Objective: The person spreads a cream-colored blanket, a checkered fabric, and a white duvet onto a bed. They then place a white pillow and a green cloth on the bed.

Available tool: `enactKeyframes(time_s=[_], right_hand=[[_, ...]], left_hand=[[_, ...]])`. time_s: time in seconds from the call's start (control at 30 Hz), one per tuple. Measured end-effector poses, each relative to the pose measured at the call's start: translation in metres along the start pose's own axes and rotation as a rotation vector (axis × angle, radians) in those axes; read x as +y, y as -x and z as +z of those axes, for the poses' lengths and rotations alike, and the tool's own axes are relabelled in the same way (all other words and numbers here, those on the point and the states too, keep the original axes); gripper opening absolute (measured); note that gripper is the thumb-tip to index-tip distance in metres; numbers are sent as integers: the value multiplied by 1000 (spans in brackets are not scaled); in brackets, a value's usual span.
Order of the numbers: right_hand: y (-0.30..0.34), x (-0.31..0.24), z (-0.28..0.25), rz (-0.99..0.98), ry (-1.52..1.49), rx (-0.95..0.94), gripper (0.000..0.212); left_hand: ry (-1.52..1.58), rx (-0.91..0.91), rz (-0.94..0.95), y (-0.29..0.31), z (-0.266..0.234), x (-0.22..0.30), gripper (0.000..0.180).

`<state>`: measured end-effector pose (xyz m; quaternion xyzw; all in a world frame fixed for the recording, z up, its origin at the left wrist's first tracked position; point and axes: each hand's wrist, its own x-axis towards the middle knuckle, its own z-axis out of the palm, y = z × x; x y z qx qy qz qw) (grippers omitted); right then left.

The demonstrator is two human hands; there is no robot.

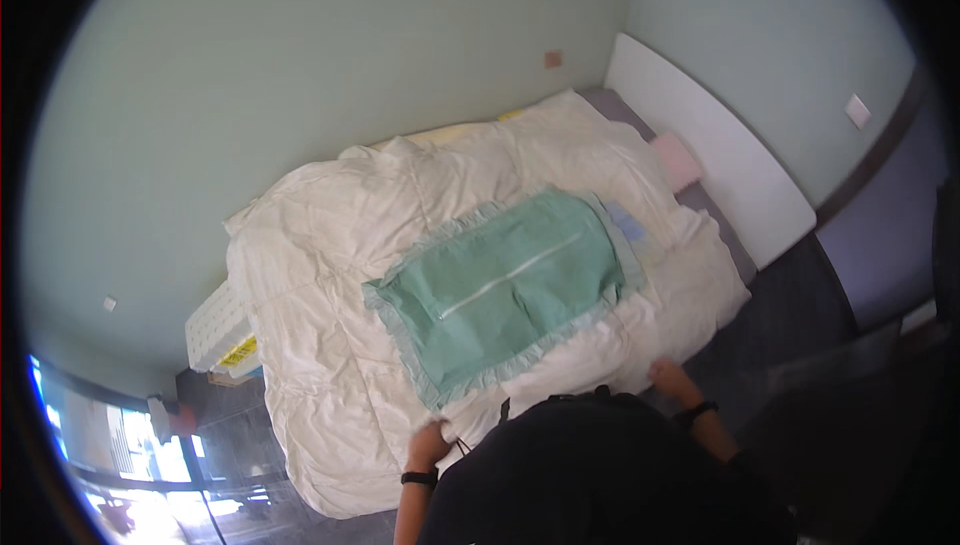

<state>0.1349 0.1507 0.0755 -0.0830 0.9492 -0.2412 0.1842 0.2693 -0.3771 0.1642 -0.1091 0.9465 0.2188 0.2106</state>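
A green pillowcase [530,290] with a ruffled border lies spread on a rumpled white duvet [335,345], a pale zipper [495,280] running along its middle. My left hand [428,445], with a dark band at the wrist, is at the duvet's near edge, just below the pillowcase's near corner. Its fingers look curled in; whatever they hold is hidden. My right hand [675,383], also with a dark wristband, hovers by the duvet's near edge farther right. Blur hides how its fingers are set.
A white headboard [710,135] stands at the right, with a pink cushion [677,162] by it. At the left, a white mattress end [217,330] sticks out from under the duvet. Beyond the bed rises a pale green wall [350,45]. Dark floor [780,315] shows on the right.
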Motion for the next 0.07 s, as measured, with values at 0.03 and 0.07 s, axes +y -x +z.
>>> enactKeyframes(time_s=[0.03, 0.07], right_hand=[[3, -28, -10, 109, -387, 152, 29], [12, -68, -26, 213, -775, 310, 32]], left_hand=[[43, 154, -26, 8, -10, -1, 45], [84, 315, -51, 7, -18, -10, 48]])
